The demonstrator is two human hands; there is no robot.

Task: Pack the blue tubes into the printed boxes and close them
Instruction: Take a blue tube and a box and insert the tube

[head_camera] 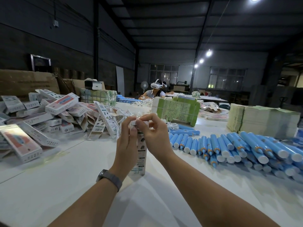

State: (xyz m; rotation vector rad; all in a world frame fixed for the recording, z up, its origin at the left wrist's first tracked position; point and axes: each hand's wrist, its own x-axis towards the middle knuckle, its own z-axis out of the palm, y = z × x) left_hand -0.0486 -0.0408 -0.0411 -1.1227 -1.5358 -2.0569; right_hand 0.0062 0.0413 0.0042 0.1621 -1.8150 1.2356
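At 9 o'clock a heap of printed boxes lies on the white desk, cut off by the left edge. In the middle one printed box stands upright on the desk. The left hand has its grip around the box's upper part and hides most of it. The right hand pinches the small white flap at the top; the opening is hidden by the fingers, so I cannot tell if a tube is inside. At 3 o'clock the blue tubes lie in a pile, partly cut off. Behind them are stacks of flat cartons.
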